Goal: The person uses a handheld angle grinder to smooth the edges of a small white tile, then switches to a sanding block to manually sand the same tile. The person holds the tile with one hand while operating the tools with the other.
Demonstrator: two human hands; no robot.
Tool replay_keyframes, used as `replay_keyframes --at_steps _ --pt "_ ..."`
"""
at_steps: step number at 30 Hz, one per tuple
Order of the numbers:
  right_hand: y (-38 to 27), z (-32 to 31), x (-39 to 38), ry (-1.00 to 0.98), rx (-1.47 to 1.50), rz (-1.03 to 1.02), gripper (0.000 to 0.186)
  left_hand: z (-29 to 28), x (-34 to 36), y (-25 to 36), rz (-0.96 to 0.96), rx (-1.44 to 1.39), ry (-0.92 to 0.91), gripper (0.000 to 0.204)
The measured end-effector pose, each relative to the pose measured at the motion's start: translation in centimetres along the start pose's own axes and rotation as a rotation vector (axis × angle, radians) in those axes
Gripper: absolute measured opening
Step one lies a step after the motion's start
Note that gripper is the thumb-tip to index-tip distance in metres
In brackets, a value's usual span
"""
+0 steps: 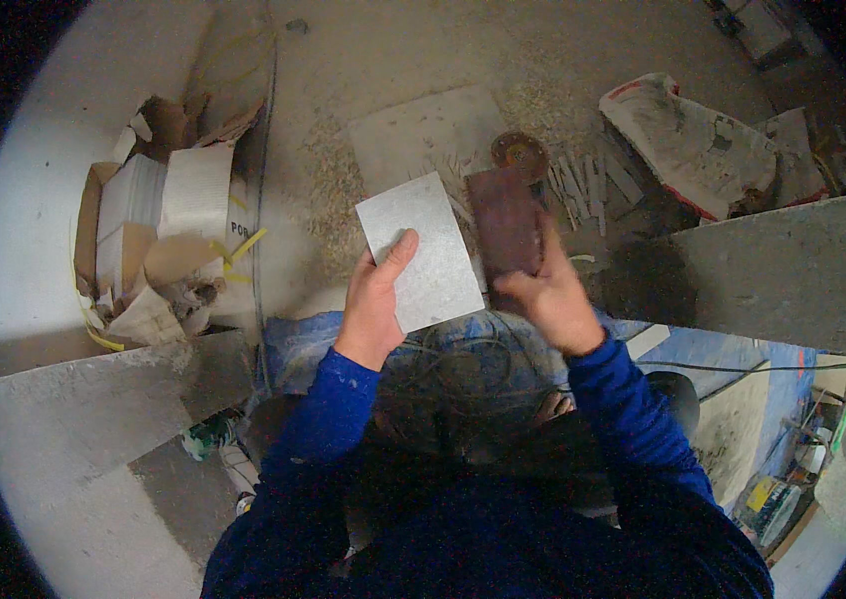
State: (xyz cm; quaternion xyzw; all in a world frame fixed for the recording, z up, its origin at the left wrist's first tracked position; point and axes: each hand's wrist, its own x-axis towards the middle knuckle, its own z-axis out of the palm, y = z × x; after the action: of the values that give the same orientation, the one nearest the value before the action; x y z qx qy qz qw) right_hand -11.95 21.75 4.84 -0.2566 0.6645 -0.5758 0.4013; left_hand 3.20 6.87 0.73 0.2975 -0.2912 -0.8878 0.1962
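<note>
My left hand [375, 299] grips a light grey rectangular tile [428, 255] by its left edge, thumb flat on its face. In my right hand [555, 299] is a dark reddish-brown sanding block [505, 220], held by its right side; the fingers behind it are partly hidden and slightly blurred. The block is close beside the tile's right edge, and I cannot tell whether they touch. Just past the block, a round brown disc [520, 155] lies among thin offcut strips [583, 185].
To the left stands a torn cardboard box [201, 190] of stacked tiles. A crumpled white sack [688, 135] lies at the far right. Grey slabs flank me left [113, 389] and right [783, 270]. A flat board [423, 130] and rubble cover the floor ahead. A black cable [743, 369] runs right.
</note>
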Motion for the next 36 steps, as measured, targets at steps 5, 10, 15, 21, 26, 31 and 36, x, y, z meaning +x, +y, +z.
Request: replay_keyframes --at_steps 5,10,15,21,26,31,36 --pt "2.6 2.2 0.2 -0.166 0.114 -0.09 0.086 0.2 0.6 -1.1 0.074 0.127 0.051 0.041" --pt "1.6 1.7 0.8 -0.227 0.103 -0.04 0.076 -0.2 1.0 -1.4 0.024 0.104 0.023 0.04" --pt "1.2 1.2 1.3 -0.168 0.182 0.053 0.075 0.1 1.0 -2.3 0.042 0.087 0.019 0.04" --pt "3.5 2.4 2.6 -0.194 0.209 -0.025 0.077 0.2 0.9 -2.9 0.115 0.187 0.083 0.036" --pt "4.0 4.1 2.0 -0.107 -0.054 -0.21 0.079 0.2 0.4 -1.6 0.06 0.168 0.146 0.034" --pt "2.8 4.6 1.6 -0.035 0.159 -0.129 0.078 1.3 -0.8 -2.2 -0.032 0.222 0.045 0.036" --pt "2.9 4.5 1.3 -0.003 -0.235 -0.252 0.083 1.2 -0.7 -1.3 0.1 0.246 0.137 0.032"
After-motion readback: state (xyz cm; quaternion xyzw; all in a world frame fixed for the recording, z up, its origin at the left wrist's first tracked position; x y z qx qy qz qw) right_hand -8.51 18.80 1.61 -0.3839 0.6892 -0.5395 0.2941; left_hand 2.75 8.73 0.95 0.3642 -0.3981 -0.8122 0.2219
